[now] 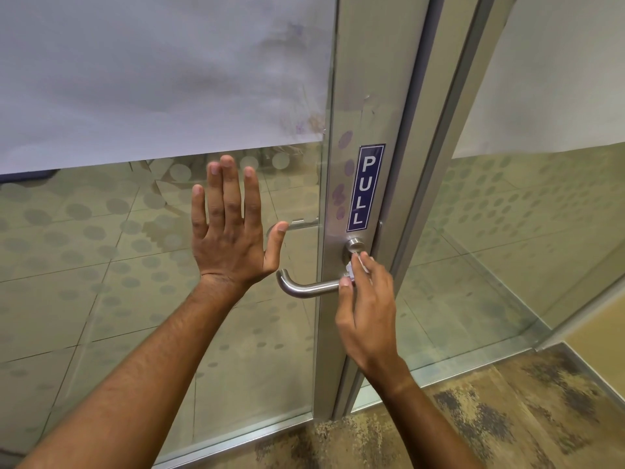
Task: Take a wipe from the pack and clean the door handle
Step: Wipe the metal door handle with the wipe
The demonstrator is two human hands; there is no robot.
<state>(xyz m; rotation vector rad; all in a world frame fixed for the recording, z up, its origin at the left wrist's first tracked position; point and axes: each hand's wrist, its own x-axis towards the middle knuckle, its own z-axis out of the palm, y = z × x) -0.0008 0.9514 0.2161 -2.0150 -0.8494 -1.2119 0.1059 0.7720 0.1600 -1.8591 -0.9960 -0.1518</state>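
A brushed steel lever door handle point(306, 288) sticks out to the left from the metal stile of a glass door. My right hand point(367, 309) pinches a small white wipe point(351, 267) against the handle's inner end, just below the round steel knob point(354, 245). Most of the wipe is hidden by my fingers. My left hand point(230, 228) lies flat against the glass pane to the left of the handle, fingers spread and pointing up, holding nothing. No pack of wipes is in view.
A blue PULL sticker point(366, 188) runs down the door stile point(341, 333) above the knob. The glass pane point(101, 282) is frosted on top and dotted lower down. A fixed glass panel point(507, 248) stands to the right. Patterned carpet point(473, 418) covers the floor below.
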